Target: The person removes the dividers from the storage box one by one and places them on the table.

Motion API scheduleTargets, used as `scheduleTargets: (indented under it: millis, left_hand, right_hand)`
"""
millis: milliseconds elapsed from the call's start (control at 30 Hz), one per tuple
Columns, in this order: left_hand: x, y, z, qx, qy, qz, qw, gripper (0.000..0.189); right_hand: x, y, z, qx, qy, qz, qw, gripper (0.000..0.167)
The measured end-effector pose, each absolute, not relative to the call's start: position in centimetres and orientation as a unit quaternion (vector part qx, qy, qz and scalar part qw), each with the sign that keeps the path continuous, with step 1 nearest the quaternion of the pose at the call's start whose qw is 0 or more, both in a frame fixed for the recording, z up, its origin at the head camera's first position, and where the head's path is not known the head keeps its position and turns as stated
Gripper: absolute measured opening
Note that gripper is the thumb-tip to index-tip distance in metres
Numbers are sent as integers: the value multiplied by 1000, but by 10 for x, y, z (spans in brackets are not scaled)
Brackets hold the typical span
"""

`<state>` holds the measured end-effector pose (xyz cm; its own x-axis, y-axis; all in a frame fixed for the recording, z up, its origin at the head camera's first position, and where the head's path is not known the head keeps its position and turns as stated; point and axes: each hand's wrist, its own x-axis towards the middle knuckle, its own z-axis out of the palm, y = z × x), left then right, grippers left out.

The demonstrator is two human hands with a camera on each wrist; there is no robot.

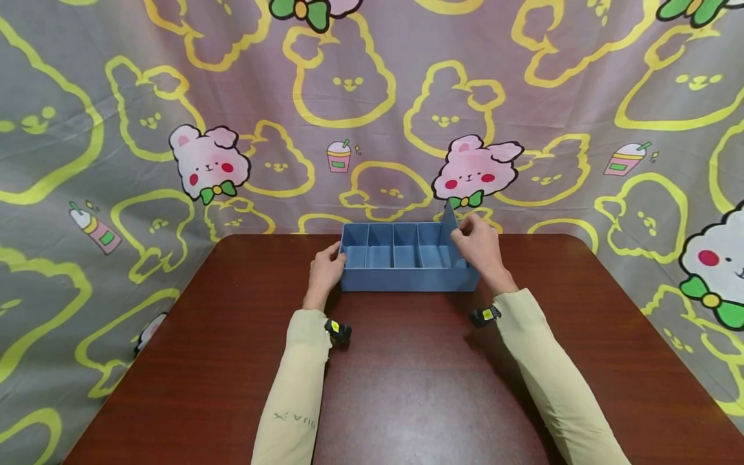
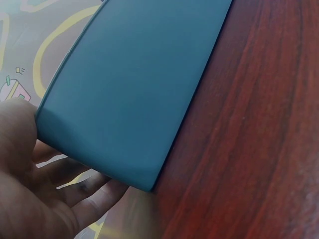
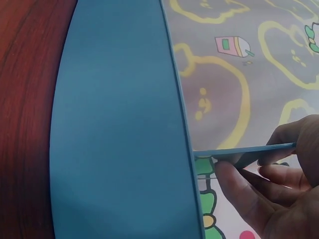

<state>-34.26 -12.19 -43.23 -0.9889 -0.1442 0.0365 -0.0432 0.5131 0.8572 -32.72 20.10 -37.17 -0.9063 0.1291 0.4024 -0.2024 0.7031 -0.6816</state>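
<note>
A long blue storage box (image 1: 407, 279) lies across the far part of the table, its inside split into several compartments by thin upright walls. My left hand (image 1: 327, 268) grips the box's left end; in the left wrist view the thumb is at the rim and the other fingers curl by the end wall. Near the right end, my right hand (image 1: 481, 242) pinches a thin blue divider (image 1: 449, 223) that stands up above the rim. The right wrist view shows the divider (image 3: 244, 149) edge-on between thumb and fingers, beside the front wall. Its lower part is hidden in the head view.
The brown wooden table (image 1: 401, 387) stretches toward me, with its back edge just behind the box. A patterned curtain (image 1: 407, 58) with cartoon rabbits hangs behind and along both sides. Small black devices sit at both wrists.
</note>
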Motion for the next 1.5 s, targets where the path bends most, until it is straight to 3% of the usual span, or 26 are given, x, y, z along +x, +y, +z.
scheduleTargets:
  millis: [567, 1500]
  left_hand:
    - [-344, -123, -430, 57, -870, -487, 46, 50]
    - [-344, -123, -432, 52, -869, -490, 54, 49]
  right_hand:
    - [-325, 207, -361, 19, -896, 375, 239, 19]
    - [-318, 206, -352, 56, -913, 358, 189, 21]
